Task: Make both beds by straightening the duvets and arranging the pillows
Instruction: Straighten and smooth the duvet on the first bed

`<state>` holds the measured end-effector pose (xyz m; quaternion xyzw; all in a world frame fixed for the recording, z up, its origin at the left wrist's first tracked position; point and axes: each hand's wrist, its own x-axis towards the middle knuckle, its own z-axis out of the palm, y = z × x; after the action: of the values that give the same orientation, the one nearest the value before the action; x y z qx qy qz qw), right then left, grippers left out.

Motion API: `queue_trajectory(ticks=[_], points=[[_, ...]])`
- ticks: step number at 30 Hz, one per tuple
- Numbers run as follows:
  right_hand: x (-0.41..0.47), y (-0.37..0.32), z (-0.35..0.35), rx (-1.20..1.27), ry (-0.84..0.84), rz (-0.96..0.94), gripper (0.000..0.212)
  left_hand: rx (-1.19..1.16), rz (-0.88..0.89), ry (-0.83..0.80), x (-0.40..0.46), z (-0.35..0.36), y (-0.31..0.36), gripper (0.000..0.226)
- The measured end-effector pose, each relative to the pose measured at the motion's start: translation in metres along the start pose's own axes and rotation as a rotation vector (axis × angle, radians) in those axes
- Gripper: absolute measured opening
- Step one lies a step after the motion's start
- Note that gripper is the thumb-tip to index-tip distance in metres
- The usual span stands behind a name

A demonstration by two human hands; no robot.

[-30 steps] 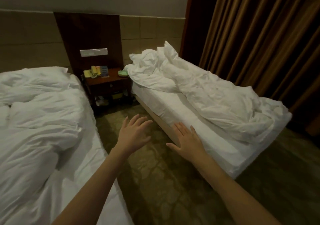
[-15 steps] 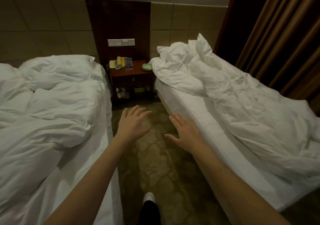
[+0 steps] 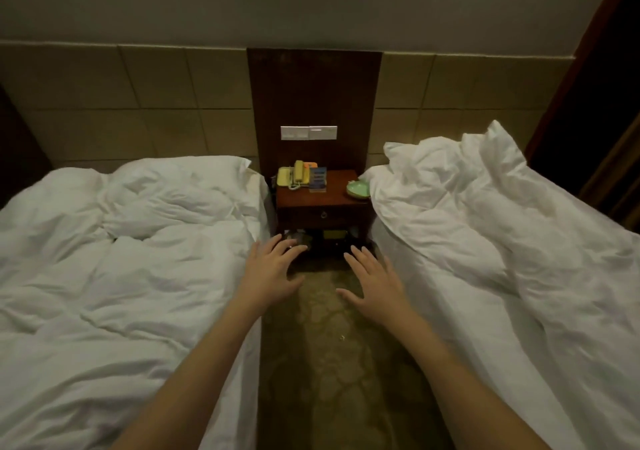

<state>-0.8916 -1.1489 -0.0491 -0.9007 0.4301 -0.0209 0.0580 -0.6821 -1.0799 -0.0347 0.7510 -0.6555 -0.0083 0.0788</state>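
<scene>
No legible text anywhere. Blue card stand (image 3: 317, 180) on the nightstand (image 3: 322, 204), center frame, carries print, but too small and blurred to read.

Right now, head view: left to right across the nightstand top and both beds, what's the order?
Left bed duvet → yellow phone → blue card stand → green dish → right bed duvet. All three small items sit on the nightstand.
</scene>
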Motion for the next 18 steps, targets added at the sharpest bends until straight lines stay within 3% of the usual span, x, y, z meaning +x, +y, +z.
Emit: queue_trajectory(ticks=[18], points=[[0.436, 0.053, 0.037, 0.003, -0.100, -0.349, 0.073, -0.037, -0.404, 0.015, 0.306, 0.060, -0.166, 0.058]])
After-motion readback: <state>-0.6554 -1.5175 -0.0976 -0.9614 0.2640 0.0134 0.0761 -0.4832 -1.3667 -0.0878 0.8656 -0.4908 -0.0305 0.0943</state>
